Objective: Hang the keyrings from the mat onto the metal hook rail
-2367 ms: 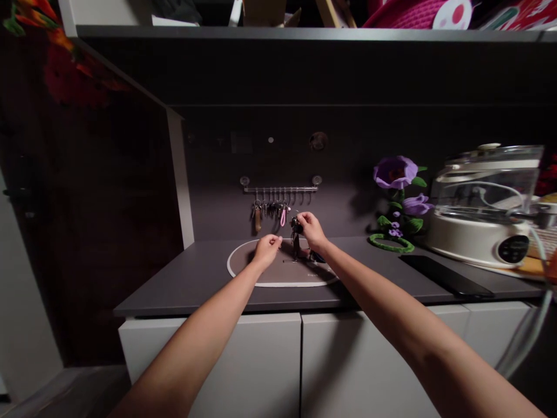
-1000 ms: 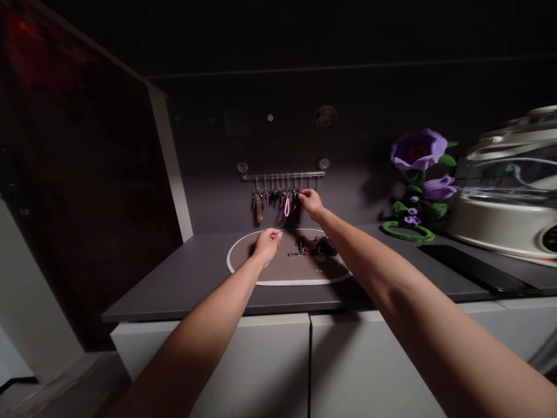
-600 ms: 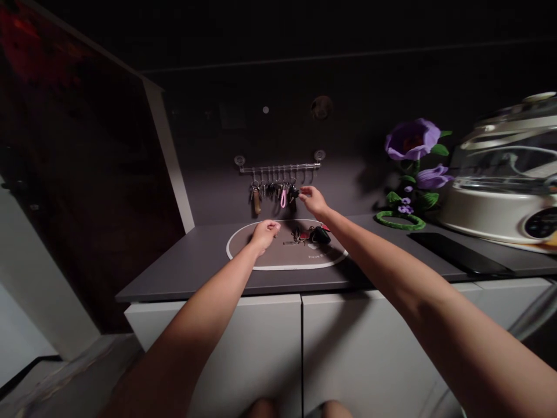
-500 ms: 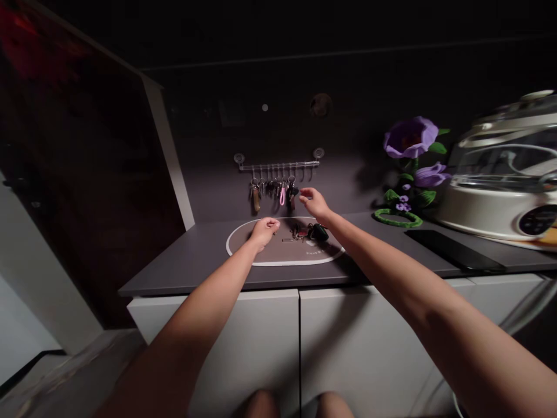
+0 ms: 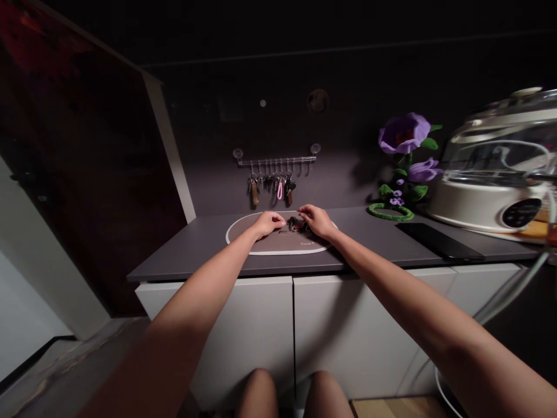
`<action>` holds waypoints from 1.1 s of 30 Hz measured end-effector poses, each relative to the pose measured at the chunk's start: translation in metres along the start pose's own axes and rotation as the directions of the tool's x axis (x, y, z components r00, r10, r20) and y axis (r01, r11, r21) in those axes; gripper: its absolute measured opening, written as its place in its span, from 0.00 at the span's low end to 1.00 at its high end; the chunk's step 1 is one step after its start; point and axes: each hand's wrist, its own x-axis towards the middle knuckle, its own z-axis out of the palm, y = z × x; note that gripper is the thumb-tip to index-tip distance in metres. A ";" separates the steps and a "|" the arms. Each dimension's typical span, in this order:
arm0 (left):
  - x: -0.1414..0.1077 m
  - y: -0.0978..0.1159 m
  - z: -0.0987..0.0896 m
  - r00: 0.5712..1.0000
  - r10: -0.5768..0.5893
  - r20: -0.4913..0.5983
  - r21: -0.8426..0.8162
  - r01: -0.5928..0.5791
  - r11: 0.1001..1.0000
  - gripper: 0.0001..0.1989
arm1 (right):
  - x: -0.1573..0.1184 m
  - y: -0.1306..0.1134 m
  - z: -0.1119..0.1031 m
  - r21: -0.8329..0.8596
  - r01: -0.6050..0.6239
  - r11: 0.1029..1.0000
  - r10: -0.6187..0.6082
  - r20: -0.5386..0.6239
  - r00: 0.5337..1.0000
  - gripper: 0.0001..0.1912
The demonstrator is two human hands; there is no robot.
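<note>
Low over the brown oval mat [image 5: 252,241], my left hand [image 5: 266,224] has its thumb and fingertips pressed together. Whatever they hold, if anything, is too small to make out. A small bunch of keys [image 5: 290,227] with dark and red pieces lies on the mat between my hands. My right hand [image 5: 317,220] is right over the bunch's right side, palm down, its bent fingers apart from the thumb; it hides part of the bunch, and contact is unclear. Behind them a clear hook rail [image 5: 278,161] carries several hanging keys, including a brown fob [image 5: 255,194] and a pink loop [image 5: 279,191].
The mat lies on a dark countertop [image 5: 174,249] above white cabinet doors [image 5: 243,325]. At right are purple fabric flowers [image 5: 404,134] on a green ring base, a black flat slab [image 5: 439,241] and a cream appliance with a clear cover [image 5: 474,203]. A dark door [image 5: 96,174] is at left.
My right hand has come down from beside the hook rail to the keys on the mat. My left hand has moved slightly toward them. The view has shifted a little.
</note>
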 end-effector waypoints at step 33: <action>-0.009 0.001 -0.004 0.981 -0.192 -0.031 -0.557 0.143 0.818 0.09 | -0.011 -0.007 0.009 -0.339 0.207 0.918 -0.158 0.166 0.973 0.12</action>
